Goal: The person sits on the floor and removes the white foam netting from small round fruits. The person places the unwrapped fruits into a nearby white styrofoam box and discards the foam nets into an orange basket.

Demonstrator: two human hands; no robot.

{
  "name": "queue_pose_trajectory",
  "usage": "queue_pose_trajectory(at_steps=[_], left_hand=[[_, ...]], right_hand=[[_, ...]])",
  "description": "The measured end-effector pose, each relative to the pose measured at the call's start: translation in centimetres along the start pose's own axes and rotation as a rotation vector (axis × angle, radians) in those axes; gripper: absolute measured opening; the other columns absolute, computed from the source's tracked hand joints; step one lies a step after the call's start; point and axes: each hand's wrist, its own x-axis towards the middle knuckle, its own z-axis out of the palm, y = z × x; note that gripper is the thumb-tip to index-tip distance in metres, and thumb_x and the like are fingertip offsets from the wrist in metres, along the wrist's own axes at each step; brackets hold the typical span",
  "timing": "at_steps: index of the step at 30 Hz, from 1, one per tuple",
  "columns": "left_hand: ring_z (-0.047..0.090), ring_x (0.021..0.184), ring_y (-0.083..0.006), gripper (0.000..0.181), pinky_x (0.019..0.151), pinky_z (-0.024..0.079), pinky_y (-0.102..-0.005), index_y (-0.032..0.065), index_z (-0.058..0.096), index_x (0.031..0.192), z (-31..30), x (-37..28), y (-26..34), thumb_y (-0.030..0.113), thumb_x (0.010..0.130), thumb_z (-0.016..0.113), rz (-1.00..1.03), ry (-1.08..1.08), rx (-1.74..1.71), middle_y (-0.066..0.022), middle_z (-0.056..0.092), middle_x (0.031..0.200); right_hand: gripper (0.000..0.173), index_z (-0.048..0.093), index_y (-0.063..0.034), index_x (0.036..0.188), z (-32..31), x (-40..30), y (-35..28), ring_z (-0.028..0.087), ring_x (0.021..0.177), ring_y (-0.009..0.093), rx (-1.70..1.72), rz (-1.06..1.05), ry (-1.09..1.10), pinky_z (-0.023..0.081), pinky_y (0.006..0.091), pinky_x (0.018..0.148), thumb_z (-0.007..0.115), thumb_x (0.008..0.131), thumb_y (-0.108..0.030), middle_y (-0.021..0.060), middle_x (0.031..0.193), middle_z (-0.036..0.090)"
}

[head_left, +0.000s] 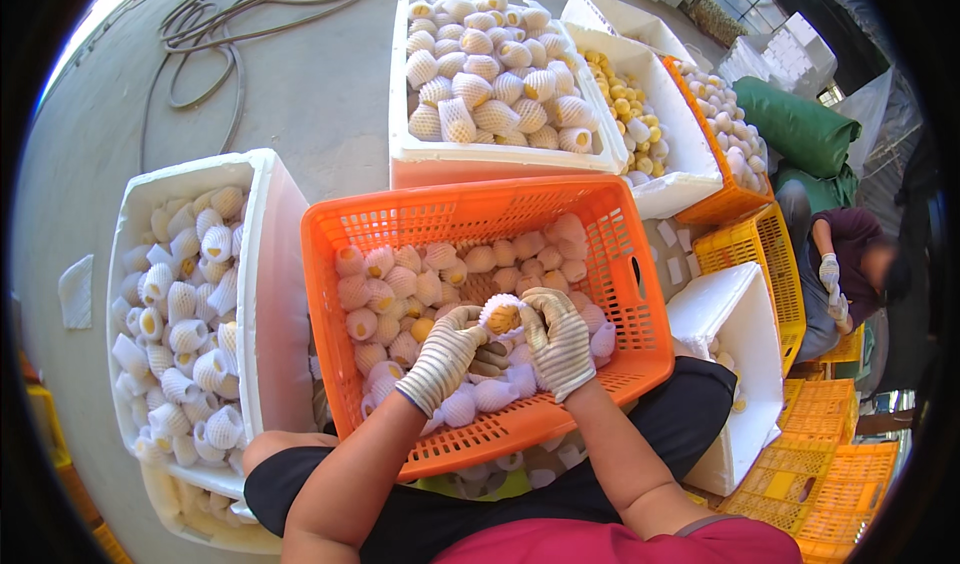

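Observation:
Between my two gloved hands is a yellow fruit (502, 319) in a white foam net sleeve, held above the orange plastic crate (465, 451). My left hand (448, 350), in a striped knit glove, grips the sleeve's left side with thumb and fingers. On the right side of the same fruit, my right hand (556, 339) closes its fingertips at the sleeve's edge. Rows of foam-sleeved fruit (401, 282) fill the crate's far and left parts. Loose white sleeves (495, 395) lie beneath my hands. One bare yellow fruit (421, 329) shows among the sleeved ones.
White foam boxes of sleeved fruit stand to the left (255, 279) and beyond the crate (495, 155). Behind right, another foam box (694, 166) holds bare yellow fruit. A co-worker (847, 264) sits at right near yellow crates (750, 241). A hose (225, 38) lies coiled on the floor.

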Motion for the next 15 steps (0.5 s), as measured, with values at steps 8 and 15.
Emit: queue_pose_trajectory(at_steps=[8, 15], left_hand=[[0.071, 0.066, -0.0212, 0.033, 0.057, 0.061, -0.0308, 0.0003, 0.049, 0.128, -0.6, 0.6, -0.8, 0.009, 0.097, 0.050, -0.019, 0.010, -0.025, -0.0161, 0.069, 0.089], [0.070, 0.069, -0.0263, 0.057, 0.064, 0.057, -0.0375, 0.0001, 0.042, 0.141, 0.4, 0.5, -2.1, 0.011, 0.087, 0.058, 0.326, 0.291, 0.800, -0.0218, 0.068, 0.082]], right_hand=[[0.009, 0.062, -0.0002, 0.093, 0.6, -0.4, 0.9, 0.066, 0.087, 0.027, 0.061, 0.125, -0.051, 0.053, 0.0377, 0.079, 0.065, 0.092, -0.009, 0.0142, 0.102, 0.067], [0.042, 0.046, -0.0032, 0.125, 4.1, -2.8, 1.8, 0.056, 0.107, 0.014, 0.730, 0.549, -0.217, 0.049, 0.0292, 0.094, 0.069, 0.093, -0.016, 0.0085, 0.118, 0.056]])
